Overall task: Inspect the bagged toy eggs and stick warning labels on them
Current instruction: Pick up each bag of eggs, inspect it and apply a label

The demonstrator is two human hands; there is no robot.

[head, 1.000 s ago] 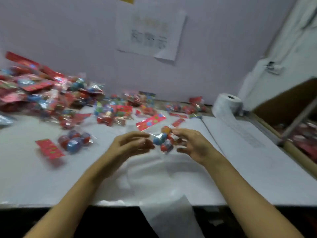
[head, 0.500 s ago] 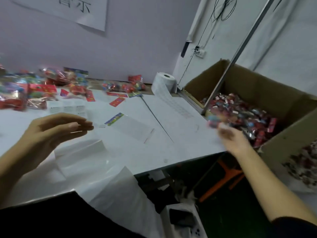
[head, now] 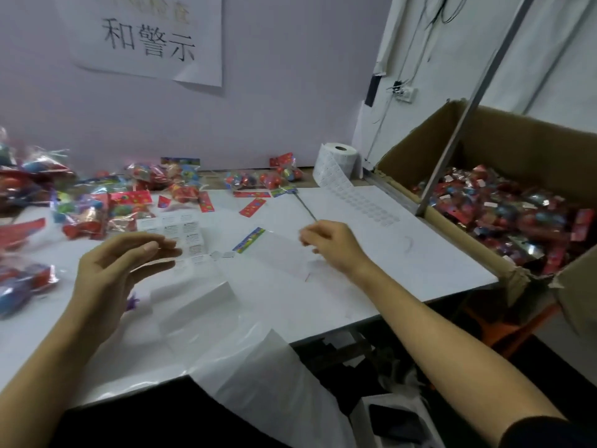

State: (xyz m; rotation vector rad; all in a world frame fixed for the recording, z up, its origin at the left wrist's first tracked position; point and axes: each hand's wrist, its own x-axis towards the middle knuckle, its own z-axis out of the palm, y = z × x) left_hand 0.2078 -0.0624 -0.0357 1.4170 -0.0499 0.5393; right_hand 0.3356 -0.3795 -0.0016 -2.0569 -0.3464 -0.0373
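Cardboard box [head: 478, 137] at right is filled w/ bagged toy eggs [head: 504, 218]; more bagged eggs [head: 97, 208] are piled at table's [head: 420, 260] far-left edge. Label sheet [head: 181, 234] is laid flat, long axis running near-to-far, just beyond left hand [head: 113, 273], which is held loosely open, nothing gripped. Right hand [head: 332, 247] is hovered mid-table, fingers curled; whether anything is pinched can't be told. Label roll [head: 339, 160] stands upright by wall.
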